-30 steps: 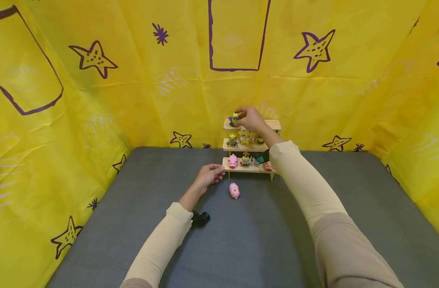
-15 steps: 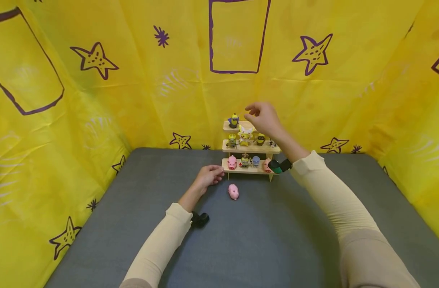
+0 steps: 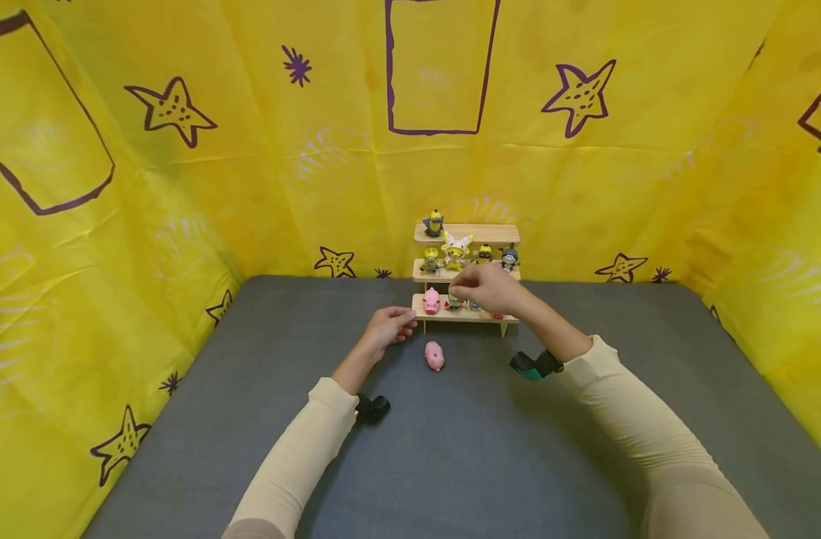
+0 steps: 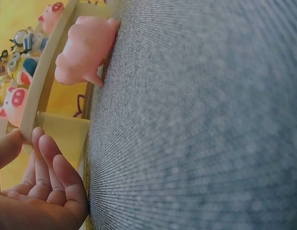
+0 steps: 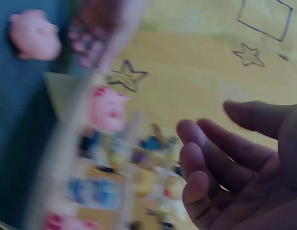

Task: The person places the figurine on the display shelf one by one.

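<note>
My left hand [image 3: 388,327] pinches the left end of the bottom board of a three-tier wooden display stand [image 3: 477,233]; thumb and forefinger [image 4: 38,139] grip the board in the left wrist view. My right hand [image 3: 494,288] hovers before the lower tiers, its fingers apart around nothing in the right wrist view. Its fingertips overlap a small yellow figure [image 3: 454,301] in the head view. Beside that figure stands a pink toy pig [image 3: 431,301]. A caped yellow figure [image 3: 434,223] stands at the top tier's left end. My right hand partly hides the bottom row.
Another pink toy pig [image 3: 434,355] is on the grey cloth-covered table [image 3: 450,449] in front of the stand. Several figures, including a white-eared yellow one [image 3: 456,251], line the middle tier. Yellow printed cloth [image 3: 349,187] hangs behind. Both wrists wear dark cameras [image 3: 536,365].
My right hand let go of the caped yellow figure on the top tier, drew back to the right, then came down to the bottom tier. My left hand stays at the stand.
</note>
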The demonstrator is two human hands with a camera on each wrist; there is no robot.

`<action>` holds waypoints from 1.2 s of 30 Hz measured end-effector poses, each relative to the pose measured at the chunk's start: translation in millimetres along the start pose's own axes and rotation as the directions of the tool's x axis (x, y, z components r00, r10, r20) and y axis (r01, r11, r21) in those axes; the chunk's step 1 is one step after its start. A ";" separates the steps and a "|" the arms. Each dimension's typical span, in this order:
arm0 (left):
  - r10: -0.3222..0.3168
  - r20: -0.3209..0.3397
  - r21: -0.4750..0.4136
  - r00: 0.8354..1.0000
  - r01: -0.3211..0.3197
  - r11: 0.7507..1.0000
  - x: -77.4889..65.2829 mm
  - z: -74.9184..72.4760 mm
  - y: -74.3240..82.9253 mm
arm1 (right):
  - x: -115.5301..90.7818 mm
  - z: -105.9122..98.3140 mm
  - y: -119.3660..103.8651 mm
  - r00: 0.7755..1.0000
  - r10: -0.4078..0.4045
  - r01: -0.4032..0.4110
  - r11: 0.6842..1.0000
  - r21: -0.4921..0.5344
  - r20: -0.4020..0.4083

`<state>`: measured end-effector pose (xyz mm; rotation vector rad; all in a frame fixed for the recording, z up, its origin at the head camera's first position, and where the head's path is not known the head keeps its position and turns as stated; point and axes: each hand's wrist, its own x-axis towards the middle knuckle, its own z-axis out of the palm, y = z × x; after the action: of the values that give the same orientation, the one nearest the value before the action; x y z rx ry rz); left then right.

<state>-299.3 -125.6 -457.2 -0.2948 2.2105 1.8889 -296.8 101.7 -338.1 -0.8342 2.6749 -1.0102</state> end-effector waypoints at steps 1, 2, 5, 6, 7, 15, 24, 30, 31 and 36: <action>0.000 -0.002 -0.002 1.000 0.000 1.000 0.2 -0.1 -0.1 | -1.1 6.0 3.4 0.999 -0.005 0.006 1.000 -0.025 0.036; 0.001 -0.003 -0.001 1.000 -0.001 1.000 0.2 -0.1 -0.2 | -2.1 12.1 7.2 0.998 -0.012 0.015 0.999 -0.048 0.068; 0.000 -0.005 -0.001 1.000 0.000 1.000 0.9 -0.1 -0.7 | -3.1 31.6 20.0 0.989 -0.041 0.055 0.994 -0.097 0.144; -0.001 -0.005 0.000 1.000 0.001 1.000 1.0 -0.1 -0.9 | -3.4 38.1 24.1 0.986 -0.045 0.063 0.993 -0.104 0.163; -0.003 -0.005 -0.001 1.000 0.003 1.000 1.1 -0.2 -0.8 | -3.6 44.2 27.8 0.983 -0.046 0.067 0.991 -0.112 0.178; -0.004 -0.002 0.005 1.000 0.004 1.000 0.7 -0.8 0.6 | 1.3 81.4 44.6 0.987 0.061 -0.044 0.992 -0.115 0.151; 0.003 0.011 -0.015 1.000 -0.002 1.000 0.6 -1.8 0.5 | 9.0 103.3 43.2 0.981 0.096 -0.082 0.993 -0.089 0.170; 0.011 0.006 -0.010 1.000 -0.011 1.000 0.5 -2.2 -0.2 | 8.7 107.0 36.2 0.982 0.057 -0.056 0.998 -0.008 0.182; 0.011 0.007 -0.008 1.000 -0.011 1.000 0.3 -2.1 -0.4 | 8.3 107.4 35.0 0.980 0.049 -0.052 0.999 0.011 0.193; 0.012 0.011 -0.007 1.000 -0.012 1.000 -0.7 -1.7 -1.3 | 5.9 108.8 31.4 0.968 -0.008 -0.005 0.999 0.050 0.250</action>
<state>-298.3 -127.5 -457.9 -0.2713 2.2040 1.8998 -279.2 56.9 -440.8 -0.8887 2.4278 -0.9012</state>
